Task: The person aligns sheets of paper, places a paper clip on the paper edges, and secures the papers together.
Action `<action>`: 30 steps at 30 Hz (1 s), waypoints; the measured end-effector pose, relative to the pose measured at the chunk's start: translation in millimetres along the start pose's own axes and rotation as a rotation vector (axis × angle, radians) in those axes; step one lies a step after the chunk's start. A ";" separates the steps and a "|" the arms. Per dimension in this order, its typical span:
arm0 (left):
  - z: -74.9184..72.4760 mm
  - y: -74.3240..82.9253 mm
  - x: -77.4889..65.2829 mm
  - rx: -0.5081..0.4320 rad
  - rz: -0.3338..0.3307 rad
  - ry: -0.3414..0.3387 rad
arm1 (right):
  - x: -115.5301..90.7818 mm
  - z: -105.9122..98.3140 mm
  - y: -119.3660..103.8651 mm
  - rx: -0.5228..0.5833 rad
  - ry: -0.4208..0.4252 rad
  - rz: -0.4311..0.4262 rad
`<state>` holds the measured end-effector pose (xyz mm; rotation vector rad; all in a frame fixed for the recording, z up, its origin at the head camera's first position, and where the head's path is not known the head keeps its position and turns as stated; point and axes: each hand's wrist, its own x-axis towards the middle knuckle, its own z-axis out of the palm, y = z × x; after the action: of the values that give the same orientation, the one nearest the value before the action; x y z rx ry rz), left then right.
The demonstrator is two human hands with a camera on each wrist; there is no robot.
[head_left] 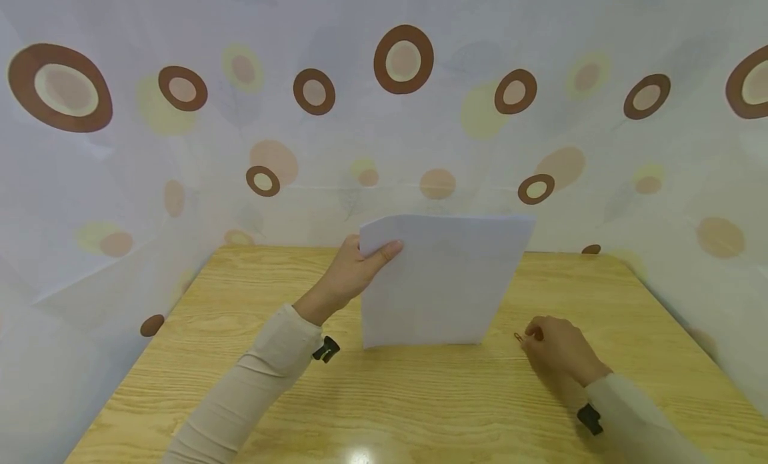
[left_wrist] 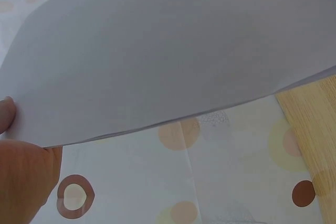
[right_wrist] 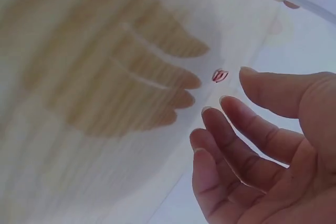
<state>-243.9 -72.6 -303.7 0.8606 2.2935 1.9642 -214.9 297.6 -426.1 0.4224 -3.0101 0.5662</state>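
My left hand (head_left: 354, 271) grips the upper left edge of several white paper sheets (head_left: 444, 281), thumb on the near face. The sheets stand nearly upright, their lower edge at or just over the table. In the left wrist view the layered edge of the paper (left_wrist: 157, 56) runs across, with part of the hand (left_wrist: 26, 182) at lower left. My right hand (head_left: 558, 344) is low over the table at the right. A small reddish paper clip (right_wrist: 220, 75) lies just off its fingertips. Thumb and fingers are apart, loosely bent, holding nothing in the right wrist view.
A light wood-grain table (head_left: 372, 404) extends under both hands. White sheeting with brown and yellow circles (head_left: 404, 59) rises behind the table and along both sides. Dark wrist mounts (head_left: 326, 349) sit on both sleeves.
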 end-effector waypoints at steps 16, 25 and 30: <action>0.4 -1.7 0.7 -0.012 -0.012 0.009 | 13.2 3.0 3.9 0.073 -0.090 0.072; 0.8 -0.5 0.0 -0.008 -0.010 0.006 | 13.9 5.7 7.7 0.095 -0.129 0.063; 0.9 -0.3 0.0 -0.002 -0.006 0.007 | 12.5 4.9 7.9 0.106 -0.124 0.038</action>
<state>-243.7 -71.8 -304.2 0.8467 2.2949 1.9695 -229.1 299.7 -432.1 0.4221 -3.1217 0.7311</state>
